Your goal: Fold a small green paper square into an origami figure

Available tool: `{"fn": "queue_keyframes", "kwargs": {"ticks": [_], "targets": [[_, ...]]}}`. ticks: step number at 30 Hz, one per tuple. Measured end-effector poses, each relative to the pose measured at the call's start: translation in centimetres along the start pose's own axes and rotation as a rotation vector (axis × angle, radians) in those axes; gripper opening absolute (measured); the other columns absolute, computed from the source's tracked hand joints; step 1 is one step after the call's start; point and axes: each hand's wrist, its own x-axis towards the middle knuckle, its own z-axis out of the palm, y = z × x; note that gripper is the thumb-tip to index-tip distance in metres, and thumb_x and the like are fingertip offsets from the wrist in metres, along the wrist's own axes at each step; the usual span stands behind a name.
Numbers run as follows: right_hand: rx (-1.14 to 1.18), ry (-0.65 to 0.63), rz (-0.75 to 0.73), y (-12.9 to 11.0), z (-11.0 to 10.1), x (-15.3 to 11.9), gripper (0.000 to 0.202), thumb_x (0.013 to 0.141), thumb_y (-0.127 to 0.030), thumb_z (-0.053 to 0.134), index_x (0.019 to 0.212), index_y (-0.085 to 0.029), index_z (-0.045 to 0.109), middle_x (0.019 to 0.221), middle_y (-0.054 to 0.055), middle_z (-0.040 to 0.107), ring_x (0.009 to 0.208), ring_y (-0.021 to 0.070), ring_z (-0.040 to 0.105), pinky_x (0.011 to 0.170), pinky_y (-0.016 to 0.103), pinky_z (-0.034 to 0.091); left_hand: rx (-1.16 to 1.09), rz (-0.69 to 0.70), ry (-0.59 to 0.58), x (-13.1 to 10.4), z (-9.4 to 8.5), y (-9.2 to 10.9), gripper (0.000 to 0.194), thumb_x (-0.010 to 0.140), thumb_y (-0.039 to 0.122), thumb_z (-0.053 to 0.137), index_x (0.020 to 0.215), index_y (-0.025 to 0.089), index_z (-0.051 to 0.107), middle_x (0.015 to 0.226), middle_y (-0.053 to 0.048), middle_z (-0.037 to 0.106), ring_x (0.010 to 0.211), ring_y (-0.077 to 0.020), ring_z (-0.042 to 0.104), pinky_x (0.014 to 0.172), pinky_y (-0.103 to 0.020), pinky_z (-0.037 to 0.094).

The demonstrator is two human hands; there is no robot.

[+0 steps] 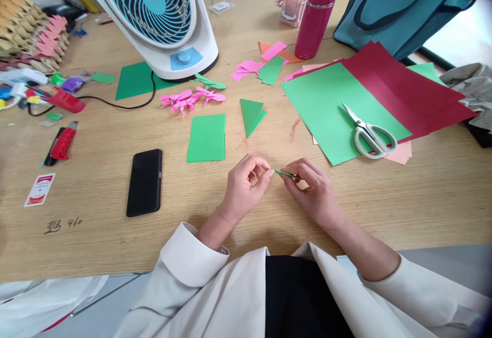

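Note:
Between my two hands is a thin folded strip of green paper [285,173], seen nearly edge-on. My left hand [249,181] pinches its left end between thumb and fingers. The fingers of my right hand [313,186] close on its other end. Just beyond the hands lie a stack of green paper rectangles [206,138] and a folded green triangle [251,116]. Folded pink paper pieces [192,99] sit farther back, with a small folded green piece [209,82] by them.
White-handled scissors [371,135] rest on green sheets [326,107] and red sheets [400,86] at right. A black phone [144,182] lies at left. Behind stand a fan [161,25], a magenta bottle [317,17] and a teal bag [403,10]. A utility knife [63,143] is far left.

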Motion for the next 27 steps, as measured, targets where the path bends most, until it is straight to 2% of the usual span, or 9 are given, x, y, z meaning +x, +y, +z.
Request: {"fn": "queue_keyframes", "kwargs": {"ticks": [3,6,11,14,19,27], "targets": [[0.016,-0.002,0.007,-0.05,-0.01,-0.03,0.007,0.094,-0.016,0.058,0.094,-0.021,0.062,0.089,0.005,0.064,0.078,0.0153,0.061,0.066,0.028,0.05,-0.114,-0.127,-0.005,-0.09,0.26,-0.18,0.006,0.089,0.022,0.064,0.089,0.018,0.06,0.081,0.0,0.062,0.069,-0.01,0.057,0.058,-0.02,0.043],[0.122,-0.024,0.1,-0.2,-0.1,0.14,0.003,0.093,-0.02,0.06,0.093,-0.022,0.062,0.088,0.004,0.064,0.077,0.0153,0.061,0.067,0.029,0.05,-0.172,-0.142,-0.009,-0.01,0.4,-0.16,0.006,0.086,0.02,0.066,0.088,0.018,0.06,0.081,0.0,0.062,0.07,-0.0098,0.057,0.061,-0.021,0.045],[0.378,-0.114,0.364,-0.12,-0.19,0.33,0.01,0.091,-0.03,0.065,0.089,-0.02,0.063,0.081,0.002,0.064,0.075,0.0153,0.06,0.068,0.029,0.047,-0.082,-0.062,-0.009,0.11,0.27,0.42,0.006,0.085,0.015,0.066,0.088,0.018,0.062,0.076,0.002,0.061,0.064,-0.0079,0.054,0.06,-0.021,0.043],[0.525,-0.147,0.461,0.11,-0.06,0.34,0.014,0.089,-0.033,0.067,0.087,-0.02,0.063,0.079,0.0,0.065,0.075,0.0153,0.06,0.069,0.028,0.046,-0.007,0.03,0.007,0.1,0.14,0.46,0.009,0.085,0.011,0.065,0.087,0.019,0.062,0.078,0.002,0.061,0.065,-0.0077,0.054,0.059,-0.021,0.041],[0.644,-0.153,0.535,0.28,0.19,0.45,0.015,0.087,-0.033,0.071,0.083,-0.021,0.064,0.076,-0.001,0.066,0.073,0.0148,0.059,0.07,0.028,0.045,0.071,0.157,0.023,0.15,0.02,0.12,0.013,0.083,0.006,0.067,0.087,0.018,0.063,0.095,-0.002,0.062,0.069,-0.0077,0.052,0.063,-0.022,0.044],[0.668,-0.167,0.578,0.36,0.0,0.57,0.019,0.085,-0.037,0.073,0.081,-0.021,0.064,0.074,-0.001,0.066,0.073,0.0144,0.058,0.071,0.028,0.042,0.152,0.236,0.024,0.35,-0.21,0.13,0.013,0.085,0.007,0.067,0.087,0.019,0.063,0.096,-0.002,0.062,0.08,-0.0107,0.058,0.068,-0.023,0.048]]}}
